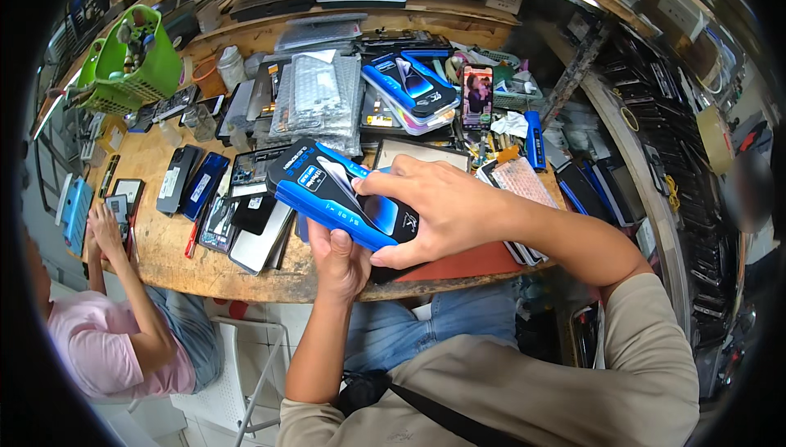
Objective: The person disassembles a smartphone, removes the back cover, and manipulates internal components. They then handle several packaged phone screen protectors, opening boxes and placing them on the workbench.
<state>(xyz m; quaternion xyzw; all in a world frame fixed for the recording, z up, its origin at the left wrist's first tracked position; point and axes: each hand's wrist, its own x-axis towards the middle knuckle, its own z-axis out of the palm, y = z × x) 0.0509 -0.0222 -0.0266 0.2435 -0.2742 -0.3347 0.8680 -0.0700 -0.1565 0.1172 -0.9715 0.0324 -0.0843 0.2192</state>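
Observation:
A flat blue-and-black box with a phone pictured on its lid is held tilted above the near edge of the bench. My left hand is closed round its near side from below, thumb against the blue edge, the other fingers hidden beneath. My right hand grips the box's right end from above. Its thumb is at the near edge and its fingers reach over the lid. Beyond it, a similar box rests on a stack of flat packs. A phone with a lit screen stands to the right of that stack.
The wooden bench carries bubble-wrapped packs, several phones, including a dark blue one, and a red mat. A green basket stands far left. At left a co-worker in a pink shirt sits at the bench.

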